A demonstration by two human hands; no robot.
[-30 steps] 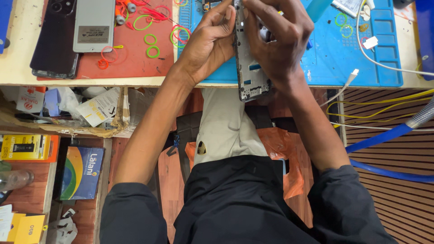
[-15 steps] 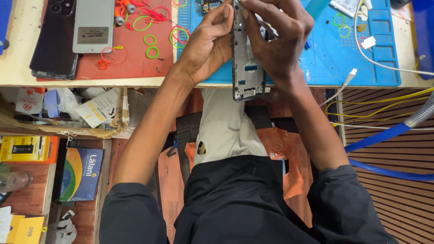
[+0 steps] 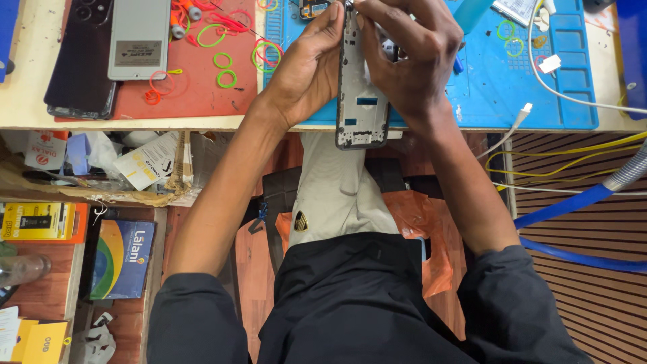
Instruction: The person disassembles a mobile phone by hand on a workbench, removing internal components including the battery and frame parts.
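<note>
Both hands are gripping a stripped phone frame (image 3: 361,94), which is standing nearly on edge over the near edge of the worktop (image 3: 27,114), its lower end hanging just past that edge above the person's lap. The left hand (image 3: 306,67) is closing around the frame's left side, fingers curling up to its top end, while the right hand (image 3: 411,57) is clamping the right side from above, its fingers wrapping over the upper part; what the fingertips are doing there is hard to tell, since they are hiding each other. The frame is sitting between the two palms, over the near edge of the blue work mat (image 3: 512,87). On the red mat (image 3: 195,94) toward the left end of the worktop, a dark phone (image 3: 81,61) and a grey phone back (image 3: 138,37) are lying side by side, touching, with coloured rubber rings (image 3: 226,67) scattered just beside them. A white cable (image 3: 573,94) is trailing across the blue mat's right side.
</note>
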